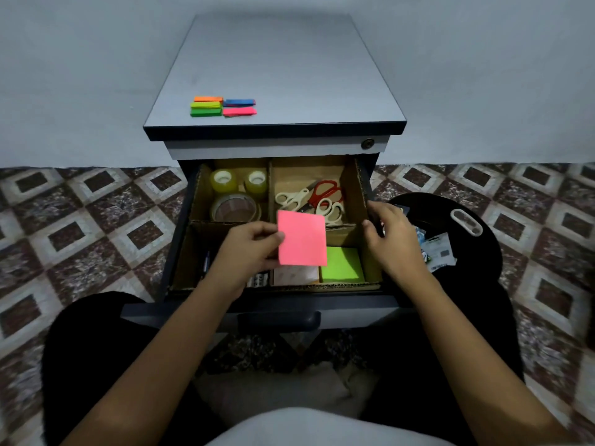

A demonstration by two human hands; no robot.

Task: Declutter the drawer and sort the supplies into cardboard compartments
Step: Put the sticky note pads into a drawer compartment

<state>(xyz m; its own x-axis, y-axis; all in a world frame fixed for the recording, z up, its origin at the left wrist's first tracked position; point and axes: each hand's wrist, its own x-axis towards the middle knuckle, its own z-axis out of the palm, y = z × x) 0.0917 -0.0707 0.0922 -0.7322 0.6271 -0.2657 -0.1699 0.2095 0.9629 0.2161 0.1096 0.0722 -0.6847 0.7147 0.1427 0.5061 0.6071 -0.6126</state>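
Note:
The open drawer (180,252) holds a cardboard divider (269,188) with four compartments. Tape rolls (235,206) lie in the back left one, scissors (322,196) in the back right. A green sticky-note pad (343,265) and a pale pad (294,274) sit in the front right compartment. My left hand (249,249) grips a pink sticky-note pad (302,238) by its left edge, above the front compartments. My right hand (388,235) hovers at the drawer's right wall, fingers apart, holding nothing. Pens (206,262) show partly in the front left compartment.
Small coloured sticky-flag pads (222,106) lie on the cabinet top (277,72). A black stool (467,239) at the right carries packets (438,252) and a white clip. My legs flank the drawer front (277,317) on a patterned tile floor.

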